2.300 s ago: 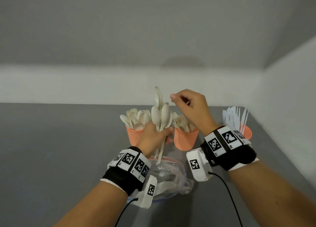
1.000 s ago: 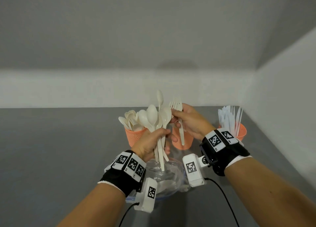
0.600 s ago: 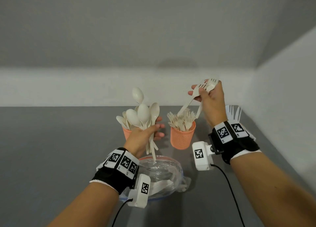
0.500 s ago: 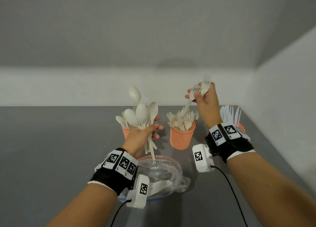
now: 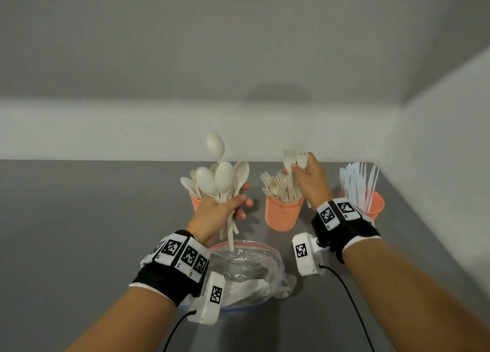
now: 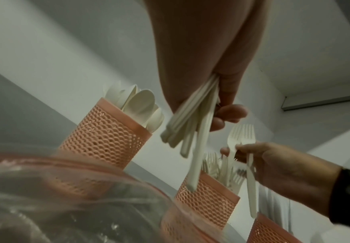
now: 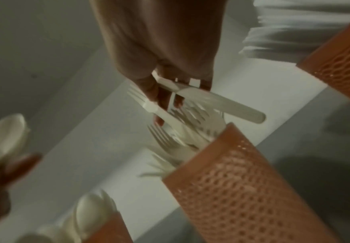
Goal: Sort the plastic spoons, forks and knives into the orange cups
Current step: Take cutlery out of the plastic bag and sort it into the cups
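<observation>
My left hand [image 5: 238, 200] grips a bunch of white spoons [image 5: 222, 181] upright, bowls up, above the clear plastic bag [image 5: 246, 266]. Their handles [image 6: 193, 125] hang below my fist. Behind it the left orange cup [image 5: 196, 201] holds several spoons. My right hand [image 5: 298, 167] pinches two white forks [image 5: 290, 163], tines up, just over the middle orange cup [image 5: 282, 213], which is full of forks. In the right wrist view one fork [image 7: 161, 111] points down into that cup [image 7: 242, 197] and the other lies across its rim. The right orange cup [image 5: 375, 205] holds white knives.
The three cups stand in a row on the grey table [image 5: 79, 232] near the back wall. A side wall [image 5: 437, 179] runs close along the right of the knife cup. The bag has more white cutlery [image 5: 246, 285] inside. Cables trail from both wrist cameras.
My right hand drew two forks out of the bunch in my left hand, lifted them high to the right, then brought them down over the fork cup. My left hand has barely moved.
</observation>
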A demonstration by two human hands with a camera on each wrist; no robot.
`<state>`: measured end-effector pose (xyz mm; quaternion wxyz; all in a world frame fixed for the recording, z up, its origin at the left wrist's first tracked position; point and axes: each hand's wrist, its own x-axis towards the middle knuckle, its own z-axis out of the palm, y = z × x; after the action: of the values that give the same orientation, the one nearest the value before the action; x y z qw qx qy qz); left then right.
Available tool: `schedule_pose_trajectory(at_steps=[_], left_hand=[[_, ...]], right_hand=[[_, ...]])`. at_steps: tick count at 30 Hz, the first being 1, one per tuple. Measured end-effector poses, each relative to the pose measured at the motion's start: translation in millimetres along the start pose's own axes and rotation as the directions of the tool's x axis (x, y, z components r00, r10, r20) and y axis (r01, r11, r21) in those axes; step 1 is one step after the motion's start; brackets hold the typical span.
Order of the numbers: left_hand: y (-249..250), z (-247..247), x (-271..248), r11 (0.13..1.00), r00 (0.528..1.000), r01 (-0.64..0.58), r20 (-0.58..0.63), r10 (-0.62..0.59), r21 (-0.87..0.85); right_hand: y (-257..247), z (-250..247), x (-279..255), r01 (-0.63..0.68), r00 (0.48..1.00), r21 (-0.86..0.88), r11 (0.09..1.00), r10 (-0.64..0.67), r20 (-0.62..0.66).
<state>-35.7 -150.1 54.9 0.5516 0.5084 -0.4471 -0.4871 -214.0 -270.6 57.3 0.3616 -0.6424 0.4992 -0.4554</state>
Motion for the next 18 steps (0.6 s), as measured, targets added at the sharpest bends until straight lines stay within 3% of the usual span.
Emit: schedule_pose_trajectory(at_steps=[2, 4, 7, 9, 11, 15, 18], left_hand=[[0.2, 0.4, 1.1, 1.0, 1.0, -0.004, 0.007, 0.003, 0.002], [0.4, 1.5, 1.4, 1.0, 1.0, -0.003, 0.016, 0.003, 0.004], [0.4, 4.9, 0.8, 1.0, 1.0, 0.003, 0.031, -0.002, -0.011], [-0.1, 7.1, 0.6, 1.0, 0.999, 0.007, 0.042, -0.007, -0.008], [-1.4, 8.9, 0.7, 1.0, 0.999, 0.009, 0.049, -0.01, 0.021], [-1.8, 11.4, 2.0, 0.986, 0.999, -0.035, 0.041, 0.029, 0.162], [0.4, 12.4, 3.4, 0.963, 0.997, -0.071, 0.009, 0.071, 0.26]], right_hand=[[8.7, -0.1, -1.1, 0.004, 1.0, -0.204, 0.979, -0.002, 0.014], [5.8, -5.0, -3.5, 0.043, 0.999, -0.208, 0.977, -0.041, 0.013], [-12.9, -16.9, -2.2, 0.08, 0.992, 0.029, 0.996, -0.076, -0.101], [-22.8, -20.4, 0.4, 0.124, 0.981, 0.251, 0.96, -0.08, -0.178], [-23.1, -18.2, -0.9, 0.161, 0.975, 0.333, 0.929, -0.096, -0.203], [-0.2, -4.2, -8.5, 0.076, 0.992, 0.176, 0.981, -0.055, -0.117], [17.3, -0.2, -7.7, 0.142, 0.984, -0.248, 0.958, -0.164, -0.072]])
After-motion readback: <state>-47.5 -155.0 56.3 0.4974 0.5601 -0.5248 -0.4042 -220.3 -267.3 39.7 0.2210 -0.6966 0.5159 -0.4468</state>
